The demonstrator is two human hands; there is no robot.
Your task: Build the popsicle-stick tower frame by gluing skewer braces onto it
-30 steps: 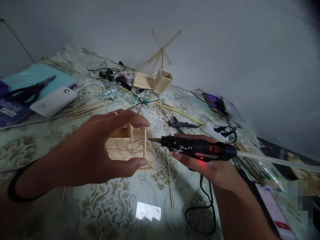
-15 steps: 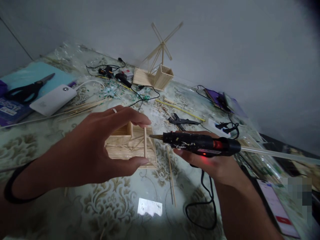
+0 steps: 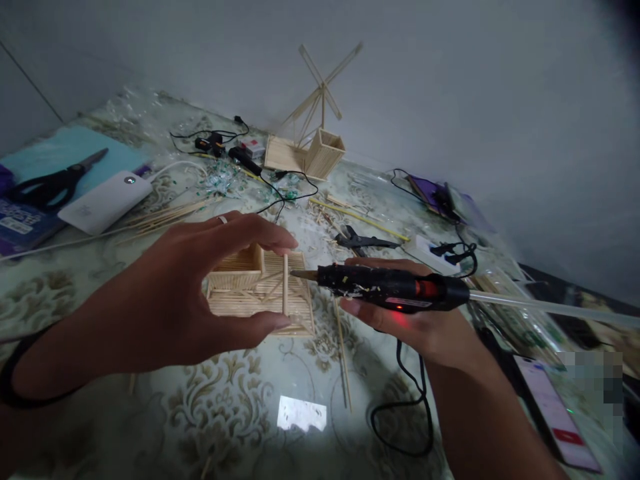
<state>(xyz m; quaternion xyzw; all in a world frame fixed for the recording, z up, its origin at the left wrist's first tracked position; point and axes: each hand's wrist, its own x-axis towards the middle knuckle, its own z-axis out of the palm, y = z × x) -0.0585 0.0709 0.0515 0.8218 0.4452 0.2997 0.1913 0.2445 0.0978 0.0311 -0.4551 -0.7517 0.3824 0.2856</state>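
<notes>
Between the thumb and a fingertip of my left hand [image 3: 200,287], a short wooden stick [image 3: 285,285] is held by its two ends. My right hand [image 3: 410,323] grips a black hot glue gun [image 3: 380,287], its red switch and a small red light showing. A clear glue stick [image 3: 530,305] juts from the gun's rear. The nozzle points left, close to the middle of the held stick; whether they touch I cannot tell. Behind and below the stick, a flat stick-built model [image 3: 235,305] with a box on it lies on the table, partly hidden by my left hand.
A stick windmill model [image 3: 325,153] stands against the wall. Black pliers [image 3: 363,241], a white power strip [image 3: 430,257] and loose sticks [image 3: 170,215] lie around. Scissors [image 3: 63,179] and a white power bank [image 3: 105,202] are at left, a phone [image 3: 555,413] at right. The gun's cord [image 3: 403,453] loops below.
Both hands have shifted slightly left with the stick and the glue gun. The nozzle remains close to the stick's middle, and both grips look the same.
</notes>
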